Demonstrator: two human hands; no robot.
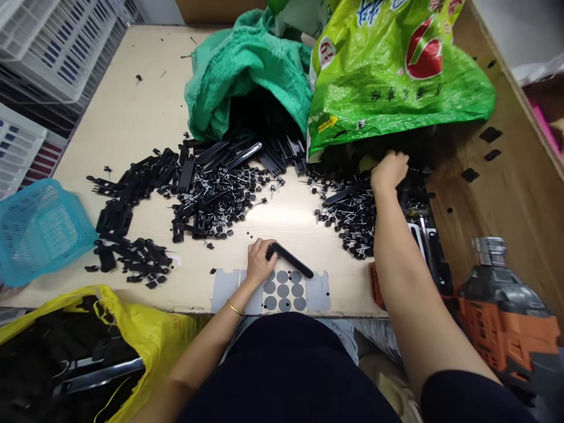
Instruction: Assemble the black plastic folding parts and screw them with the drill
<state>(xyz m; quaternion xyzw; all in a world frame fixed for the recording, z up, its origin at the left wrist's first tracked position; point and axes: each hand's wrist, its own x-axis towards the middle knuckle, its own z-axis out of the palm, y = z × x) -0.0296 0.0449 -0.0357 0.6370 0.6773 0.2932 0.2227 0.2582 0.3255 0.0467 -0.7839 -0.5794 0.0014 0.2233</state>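
My left hand is closed round one end of a long black plastic handle, just over a grey sheet of round stickers at the table's front edge. Farther off to the right, my right hand reaches to the mouth of a bright green printed bag. Its fingers are bent and partly hidden, so I cannot see whether they hold anything. Beneath that wrist lies a heap of small black parts with metal pins. A similar pile of pinned parts spreads left of the middle.
A teal sack spills black handles at the back. Black clips lie on the left beside a blue basket. An orange power drill stands at the right, near the wooden side wall. A yellow bag sits front left.
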